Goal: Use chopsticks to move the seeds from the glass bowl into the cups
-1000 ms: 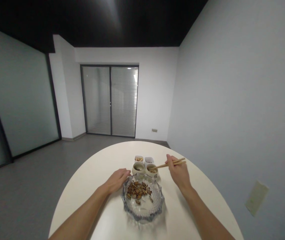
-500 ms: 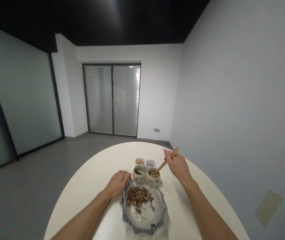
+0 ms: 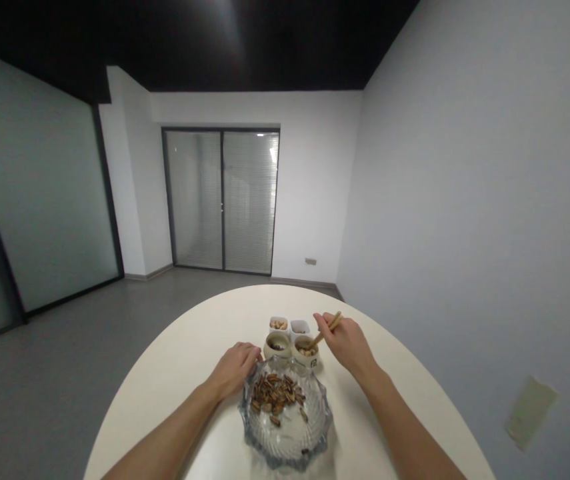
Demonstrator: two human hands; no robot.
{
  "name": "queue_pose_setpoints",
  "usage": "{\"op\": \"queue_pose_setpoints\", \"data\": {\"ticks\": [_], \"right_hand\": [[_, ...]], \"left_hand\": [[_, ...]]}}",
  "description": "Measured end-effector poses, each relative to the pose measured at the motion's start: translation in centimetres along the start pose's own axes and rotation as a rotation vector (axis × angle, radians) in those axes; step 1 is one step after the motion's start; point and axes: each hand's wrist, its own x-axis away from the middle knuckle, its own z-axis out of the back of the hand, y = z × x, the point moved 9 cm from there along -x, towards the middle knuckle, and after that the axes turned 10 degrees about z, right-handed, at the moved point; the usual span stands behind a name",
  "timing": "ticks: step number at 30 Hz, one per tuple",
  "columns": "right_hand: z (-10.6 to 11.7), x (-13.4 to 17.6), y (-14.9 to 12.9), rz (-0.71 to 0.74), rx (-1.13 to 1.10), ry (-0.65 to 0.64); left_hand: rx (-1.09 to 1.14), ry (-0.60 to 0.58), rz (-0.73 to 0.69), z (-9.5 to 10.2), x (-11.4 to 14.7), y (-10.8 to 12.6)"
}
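My right hand [image 3: 349,343] is closed around a pair of wooden chopsticks [image 3: 335,323]. Their lower ends reach into the right cream-coloured pot [image 3: 312,363], which holds pale nut-like pieces. Beside it stands a second cream pot [image 3: 271,351] with some dark bits inside. My left hand [image 3: 237,365] lies flat on the table, its fingertips by that left pot and the rim of a glass bowl [image 3: 289,461]; whether they touch is unclear. Brown, striped, elongated pieces [image 3: 275,393] fill the far left part of the bowl.
Behind the pots sit two small white dishes: the left dish [image 3: 279,331] has pale nuts, the right dish [image 3: 300,327] a few small bits. All stand on a round white table [image 3: 185,347]. A wall [image 3: 465,200] rises close to its right side.
My right hand has moved down and left with the chopsticks, closer to the right pot. The left hand stays by the bowl. The view has shifted slightly.
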Motion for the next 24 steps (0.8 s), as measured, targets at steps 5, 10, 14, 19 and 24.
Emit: {"op": "queue_pose_setpoints", "data": {"ticks": [5,10,14,19,24], "right_hand": [[0.9,0.4,-0.5,0.034,-0.036,0.024],[0.2,0.5,-2.4,0.159,-0.018,-0.044],[-0.2,0.9,-3.6,0.281,0.007,-0.054],[-0.4,1.4,-4.4,0.391,0.008,-0.054],[1.2,1.7,-4.9,0.438,-0.015,0.015]], "left_hand": [[0.001,-0.002,0.004,0.2,0.2,0.2],[-0.014,-0.005,0.002,0.3,0.3,0.3],[-0.034,-0.009,0.003,0.0,0.2,0.0],[-0.026,-0.005,-0.004,0.0,0.2,-0.2],[-0.049,-0.017,-0.001,0.1,0.3,0.0]]}}
